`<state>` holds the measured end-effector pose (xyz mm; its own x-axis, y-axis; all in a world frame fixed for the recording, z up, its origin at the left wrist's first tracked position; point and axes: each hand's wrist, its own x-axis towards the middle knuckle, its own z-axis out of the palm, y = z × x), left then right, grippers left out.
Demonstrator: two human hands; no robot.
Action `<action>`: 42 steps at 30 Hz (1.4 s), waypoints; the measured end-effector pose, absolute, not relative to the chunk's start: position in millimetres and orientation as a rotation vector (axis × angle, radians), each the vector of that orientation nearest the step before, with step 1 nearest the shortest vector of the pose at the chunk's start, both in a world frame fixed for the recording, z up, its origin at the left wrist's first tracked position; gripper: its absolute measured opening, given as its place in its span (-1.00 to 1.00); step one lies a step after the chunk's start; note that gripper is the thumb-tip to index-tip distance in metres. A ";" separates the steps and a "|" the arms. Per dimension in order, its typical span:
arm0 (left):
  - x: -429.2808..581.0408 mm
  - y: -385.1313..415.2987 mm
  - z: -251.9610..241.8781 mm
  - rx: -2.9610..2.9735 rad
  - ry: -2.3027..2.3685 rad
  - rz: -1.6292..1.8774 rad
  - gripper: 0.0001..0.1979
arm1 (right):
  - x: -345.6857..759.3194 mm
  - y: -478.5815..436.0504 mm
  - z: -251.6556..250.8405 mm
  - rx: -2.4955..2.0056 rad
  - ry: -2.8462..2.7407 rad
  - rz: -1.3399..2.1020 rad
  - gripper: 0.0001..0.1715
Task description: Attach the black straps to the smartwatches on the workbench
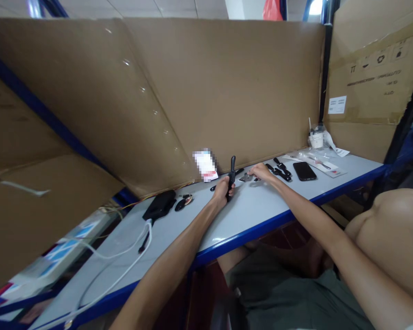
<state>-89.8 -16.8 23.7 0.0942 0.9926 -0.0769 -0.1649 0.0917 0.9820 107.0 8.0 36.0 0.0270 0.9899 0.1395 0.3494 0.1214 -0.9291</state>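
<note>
My left hand (222, 191) is wrapped round a slim black object (232, 172) with a rounded tip, held upright just above the table; its exact kind is not clear. To its right, my right hand (260, 171) reaches down with fingers pinched together over a small clear piece (247, 177) on the tabletop. What lies between those fingertips, if anything, is too small to make out. Just beyond the right hand lie black wristwatches with straps (282, 170). A black phone (304, 171) rests farther right.
The grey table (251, 213) has a blue metal edge. On the left are a black pouch (160, 204), a white cable (124, 252) and small black items (183, 202). A cardboard wall (227, 91) stands behind. Plastic packets (318, 162) and a wrapped cup (317, 137) sit far right.
</note>
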 end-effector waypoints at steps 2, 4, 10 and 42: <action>-90.8 -16.9 24.0 1.063 1.050 1.149 -0.83 | 109.0 8.0 37.9 -1.342 -1.370 1.045 -0.75; -90.8 -17.7 24.7 1.067 1.057 1.149 -0.83 | 109.8 6.8 39.5 -1.308 -1.309 1.177 -0.74; -87.7 -21.9 27.1 1.071 1.056 1.169 -0.82 | 107.4 3.1 38.4 -1.322 -1.332 1.052 -0.76; -72.7 -27.3 22.2 1.304 0.892 1.130 -0.77 | 97.2 -18.9 45.2 -1.055 -1.568 1.442 -0.79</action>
